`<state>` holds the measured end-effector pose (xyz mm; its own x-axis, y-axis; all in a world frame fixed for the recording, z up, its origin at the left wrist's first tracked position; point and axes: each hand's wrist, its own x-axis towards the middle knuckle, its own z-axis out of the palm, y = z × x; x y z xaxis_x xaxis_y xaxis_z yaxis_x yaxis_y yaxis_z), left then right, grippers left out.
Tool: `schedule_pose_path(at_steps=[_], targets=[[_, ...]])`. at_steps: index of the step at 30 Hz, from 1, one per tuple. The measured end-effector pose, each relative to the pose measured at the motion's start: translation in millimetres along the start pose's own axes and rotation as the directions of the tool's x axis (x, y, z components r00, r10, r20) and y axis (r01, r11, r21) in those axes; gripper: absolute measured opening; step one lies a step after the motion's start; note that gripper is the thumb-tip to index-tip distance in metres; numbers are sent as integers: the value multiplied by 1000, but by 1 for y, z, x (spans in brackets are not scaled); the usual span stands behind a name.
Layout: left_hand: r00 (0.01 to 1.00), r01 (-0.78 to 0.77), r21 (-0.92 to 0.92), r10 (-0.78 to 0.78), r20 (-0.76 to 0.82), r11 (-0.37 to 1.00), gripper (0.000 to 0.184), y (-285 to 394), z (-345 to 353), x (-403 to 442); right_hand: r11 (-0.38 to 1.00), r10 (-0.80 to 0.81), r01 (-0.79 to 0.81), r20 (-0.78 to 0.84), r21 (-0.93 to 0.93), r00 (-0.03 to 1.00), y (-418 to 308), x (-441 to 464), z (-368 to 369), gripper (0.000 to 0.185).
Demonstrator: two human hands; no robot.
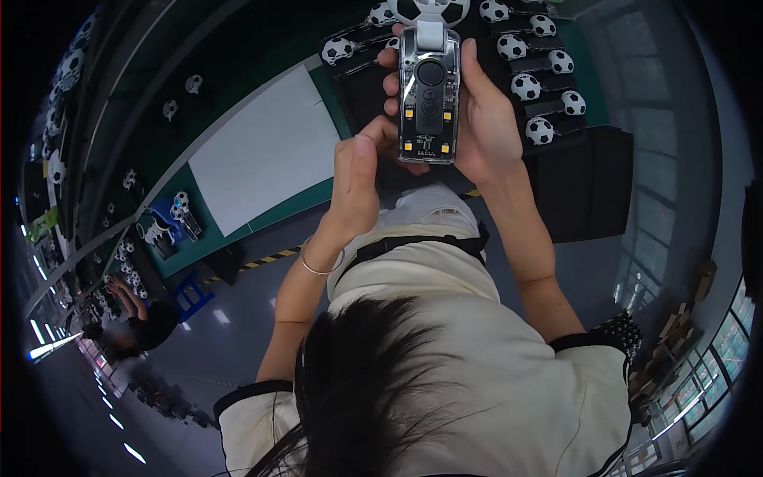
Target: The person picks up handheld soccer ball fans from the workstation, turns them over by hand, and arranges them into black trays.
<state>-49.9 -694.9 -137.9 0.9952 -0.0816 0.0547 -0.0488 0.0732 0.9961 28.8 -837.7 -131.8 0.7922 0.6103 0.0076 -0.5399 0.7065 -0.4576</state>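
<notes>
- I see the gadget [430, 103] upright, its clear face showing, between both hands and well above the white sheet's [266, 151] level on screen.
- My right hand [489, 119] grips it: thumb along one edge, fingers wrapped behind, tips curling round the opposite edge.
- My left hand [359, 179] is bent at the lower corner; its fingertips go behind the case, so I can't tell whether they pinch.
- The football [430, 9] at the gadget's top is cut off by my view.
- Small print on the circuit board is too fine for me to read.
</notes>
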Motion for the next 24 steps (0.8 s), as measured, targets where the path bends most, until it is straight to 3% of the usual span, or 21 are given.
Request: schedule_pose_path(at_steps=[2,4,5,11,13,17,19,24], targets=[[1000,20,-53,-21,-3,998,43,9,6,-3,1000,16,-16,12,17,1000,0,-1,3,57],[991,131,106,-131,-10,986,69,17,11,-5,999,-13,9,-90,-49,996,0,-2,9,58],[991,130,104,-130,-14,986,69,17,12,-4,999,-10,6,-88,-51,996,0,-3,9,58],[990,139,138,-138,-17,981,63,16,10,-4,997,-19,8,-131,-78,991,3,-2,12,57],[995,85,95,-79,-58,992,36,12,10,-5,993,-39,21,-157,-115,987,4,-2,15,56],[994,86,96,-79,-78,992,38,10,10,-7,991,-33,13,-157,-130,987,5,-2,16,56],[987,160,137,-155,-46,978,65,11,9,-8,984,-56,27,-162,-176,985,5,-3,17,55],[990,135,134,-129,-57,982,65,7,13,-6,967,-102,61,-154,-249,983,3,-5,17,52]])
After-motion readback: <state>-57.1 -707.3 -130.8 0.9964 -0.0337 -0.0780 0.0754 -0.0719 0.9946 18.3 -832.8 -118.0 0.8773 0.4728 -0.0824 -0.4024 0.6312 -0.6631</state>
